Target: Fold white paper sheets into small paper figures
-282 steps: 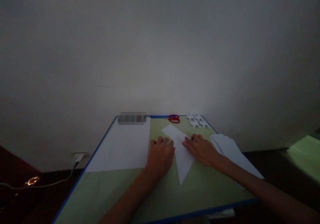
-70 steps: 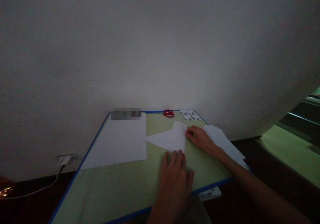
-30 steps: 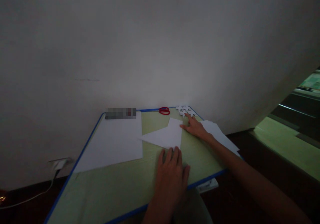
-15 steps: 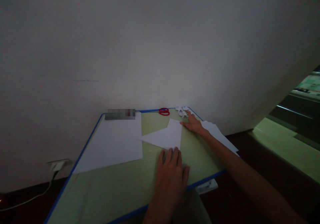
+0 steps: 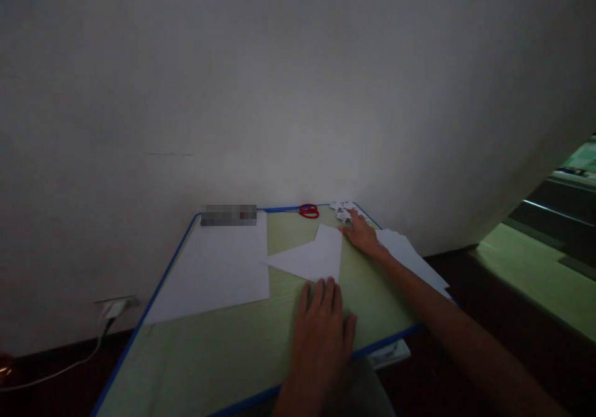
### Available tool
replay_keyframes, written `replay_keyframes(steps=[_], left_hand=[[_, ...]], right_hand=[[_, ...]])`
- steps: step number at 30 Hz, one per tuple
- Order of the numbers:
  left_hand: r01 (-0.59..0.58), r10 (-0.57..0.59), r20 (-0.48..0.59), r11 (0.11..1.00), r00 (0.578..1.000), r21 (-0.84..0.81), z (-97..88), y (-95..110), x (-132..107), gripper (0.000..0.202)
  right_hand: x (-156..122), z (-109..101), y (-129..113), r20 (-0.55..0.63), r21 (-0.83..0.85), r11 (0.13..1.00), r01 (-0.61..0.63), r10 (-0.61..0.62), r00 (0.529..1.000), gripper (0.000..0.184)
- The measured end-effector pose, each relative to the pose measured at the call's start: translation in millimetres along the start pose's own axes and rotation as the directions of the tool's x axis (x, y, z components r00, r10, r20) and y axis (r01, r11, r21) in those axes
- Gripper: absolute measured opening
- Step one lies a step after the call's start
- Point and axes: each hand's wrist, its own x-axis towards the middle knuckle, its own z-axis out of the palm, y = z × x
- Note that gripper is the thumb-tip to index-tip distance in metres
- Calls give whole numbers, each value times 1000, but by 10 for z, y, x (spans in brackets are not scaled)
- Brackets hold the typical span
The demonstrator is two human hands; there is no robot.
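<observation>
My left hand (image 5: 322,324) lies flat, palm down, near the front of the table, fingers stretched out and thumb apart. Its fingertips meet the near edge of a cut piece of white paper (image 5: 311,254), which has a pointed left end. Farther off, my right hand (image 5: 362,234) reaches across the right side, fingers extended over a small heap of white paper scraps (image 5: 341,207). Its thumb is spread towards the upper right corner of the cut paper; whether it touches is hard to see. Red-handled scissors (image 5: 308,211) lie left of the scraps at the back edge.
A large white sheet (image 5: 218,268) covers the table's left part, with a blurred-out dark box (image 5: 228,215) at its back. More white sheets (image 5: 410,259) stick out past the right edge. Blue edging (image 5: 144,308) borders the table (image 5: 218,349), which stands against a wall. A plugged-in charger (image 5: 114,309) is at left.
The whole view has shifted slightly, so everything sits a little lower and farther right. Both hands keep nearly the same places on the table.
</observation>
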Motion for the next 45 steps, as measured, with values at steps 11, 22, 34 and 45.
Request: replay_keyframes(steps=[11,22,34,45], left_hand=[[16,-19,125,1000,992,27,-180,-189,95,43],[64,-83,107,983,991,171,-411,-331,280,37],[113,-120,48,986,992,121,-353,-451,200,38],[183,-206,275,977,939,108,-452,-666,529,72]], right_hand=[[-909,-317,230,127,-5,806,591,-586,800,39],[-1706,-550,-154,174,10,807,591,-583,793,41],[-1735,-182,-477,58,267,854,447,-478,877,38],[-1883,-220,-582,8,308,821,481,-508,861,29]])
